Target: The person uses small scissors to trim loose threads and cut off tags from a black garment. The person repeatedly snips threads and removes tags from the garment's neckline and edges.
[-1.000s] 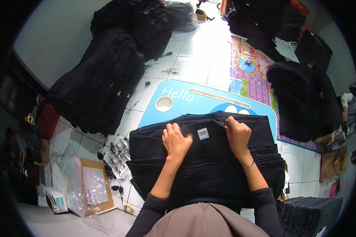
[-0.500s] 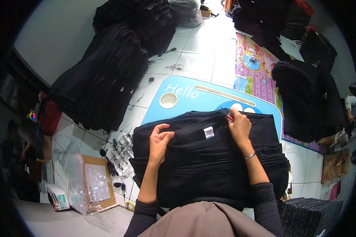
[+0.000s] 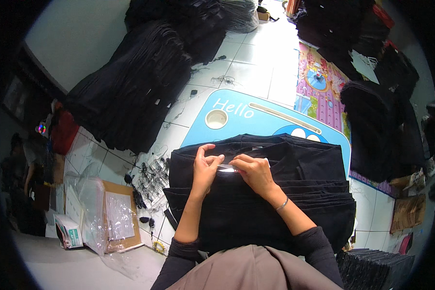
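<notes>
My left hand [image 3: 206, 169] and my right hand [image 3: 257, 175] are close together above a stack of folded black garments [image 3: 275, 208]. Stretched between them is a short, shiny whitish strip [image 3: 226, 168]. Its right end is pinched in my right fingertips, where a speck of red also shows. The left end meets my left hand under the thumb, while that index finger points up and away. The top garment's waistband lies spread beyond my hands, with a small pale label [image 3: 257, 147] partly showing inside it.
Under the stack is a light blue lap table [image 3: 195, 133] with a cup recess and a slot. Large black fabric piles [image 3: 130, 87] stand at left and right. Thread scraps [image 3: 152, 186] litter the tiles. A plastic-wrapped board [image 3: 118, 217] leans at lower left.
My right hand has come left from the waistband to meet my left hand. The whitish strip now shows between them. The view has shifted slightly.
</notes>
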`<act>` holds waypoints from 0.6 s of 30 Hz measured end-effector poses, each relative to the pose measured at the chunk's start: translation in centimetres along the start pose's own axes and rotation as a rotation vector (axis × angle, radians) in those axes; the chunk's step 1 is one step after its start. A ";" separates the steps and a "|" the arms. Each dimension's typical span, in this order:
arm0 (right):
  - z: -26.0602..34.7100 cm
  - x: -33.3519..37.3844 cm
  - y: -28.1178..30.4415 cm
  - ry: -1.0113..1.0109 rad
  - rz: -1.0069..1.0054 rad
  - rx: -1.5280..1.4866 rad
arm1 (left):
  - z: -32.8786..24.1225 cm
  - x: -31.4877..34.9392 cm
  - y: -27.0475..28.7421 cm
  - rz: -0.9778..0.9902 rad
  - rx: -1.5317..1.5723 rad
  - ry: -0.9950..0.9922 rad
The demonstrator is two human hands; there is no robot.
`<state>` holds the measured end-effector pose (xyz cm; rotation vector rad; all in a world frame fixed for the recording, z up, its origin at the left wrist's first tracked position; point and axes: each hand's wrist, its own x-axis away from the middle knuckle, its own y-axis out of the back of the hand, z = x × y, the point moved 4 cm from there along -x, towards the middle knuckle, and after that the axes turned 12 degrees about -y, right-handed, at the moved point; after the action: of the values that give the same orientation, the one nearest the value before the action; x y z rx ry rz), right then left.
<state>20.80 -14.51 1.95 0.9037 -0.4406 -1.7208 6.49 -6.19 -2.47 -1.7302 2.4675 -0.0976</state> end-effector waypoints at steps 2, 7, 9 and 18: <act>-0.3 0.0 -0.1 0.034 -0.026 -0.027 | 0.3 -0.3 0.2 0.012 -0.017 0.034; -0.1 0.3 -0.7 0.164 -0.044 -0.006 | 0.8 -0.7 0.5 0.047 0.079 0.061; 0.1 0.1 -0.9 0.185 -0.060 0.046 | 0.7 -0.7 0.4 0.094 0.091 0.065; -1.0 -1.9 2.1 -0.137 -0.103 -0.372 | -4.0 0.6 -2.0 0.264 -0.626 -0.744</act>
<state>23.18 -13.32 3.38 0.5499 -0.1544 -1.8868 7.59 -7.57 1.72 -1.2121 2.1912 1.2130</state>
